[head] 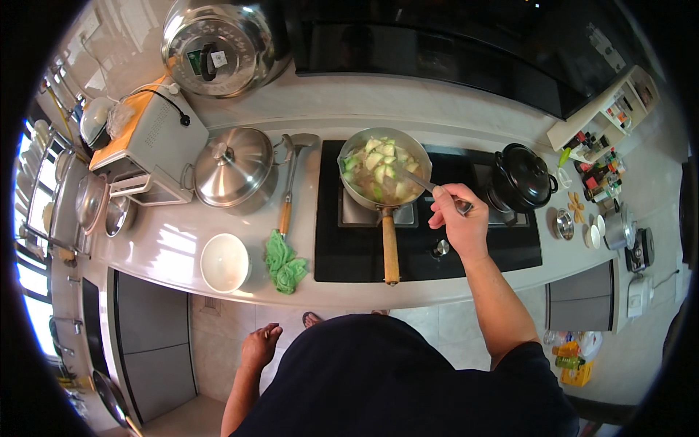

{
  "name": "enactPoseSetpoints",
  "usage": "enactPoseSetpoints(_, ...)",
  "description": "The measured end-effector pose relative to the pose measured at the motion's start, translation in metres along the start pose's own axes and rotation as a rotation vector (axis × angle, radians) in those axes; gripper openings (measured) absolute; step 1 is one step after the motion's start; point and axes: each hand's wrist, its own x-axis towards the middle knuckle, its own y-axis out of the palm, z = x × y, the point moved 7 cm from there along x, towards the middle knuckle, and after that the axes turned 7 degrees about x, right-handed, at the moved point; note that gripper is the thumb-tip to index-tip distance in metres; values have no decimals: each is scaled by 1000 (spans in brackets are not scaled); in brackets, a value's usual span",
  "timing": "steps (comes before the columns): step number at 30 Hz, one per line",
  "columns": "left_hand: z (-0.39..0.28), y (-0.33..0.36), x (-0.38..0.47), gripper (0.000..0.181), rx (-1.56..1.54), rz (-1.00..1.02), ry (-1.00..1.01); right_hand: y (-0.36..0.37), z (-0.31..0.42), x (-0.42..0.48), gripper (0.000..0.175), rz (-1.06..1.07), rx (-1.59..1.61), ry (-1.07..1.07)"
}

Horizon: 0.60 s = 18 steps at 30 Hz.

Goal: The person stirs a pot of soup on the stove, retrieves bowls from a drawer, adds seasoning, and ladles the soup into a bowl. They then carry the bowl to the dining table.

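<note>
My right hand grips the metal handle of a spoon-like utensil and holds it over a saucepan. The utensil's head dips among the food and is hidden. Pale green chunks of vegetable, perhaps squash, sit in cloudy liquid and are heaped near the pan's middle. The saucepan stands on the left burner of a black glass cooktop, its wooden handle pointing towards me. Away from the counter, my left hand hangs low beside my body, fingers loosely curled and nothing visible in it.
Left of the cooktop are a turner, a green cloth, a white bowl and a lidded steel pot. A black lidded pot occupies the right burner. Small bowls and bottles stand farther right.
</note>
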Motion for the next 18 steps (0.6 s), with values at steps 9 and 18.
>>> enactPoseSetpoints(9,-6,6,2,44,28,15,19,9,24,1,8,241,-397,-485)
enactPoseSetpoints(18,-8,11,4,46,28,21,47,17,54,-15,8,502,-565,-694)
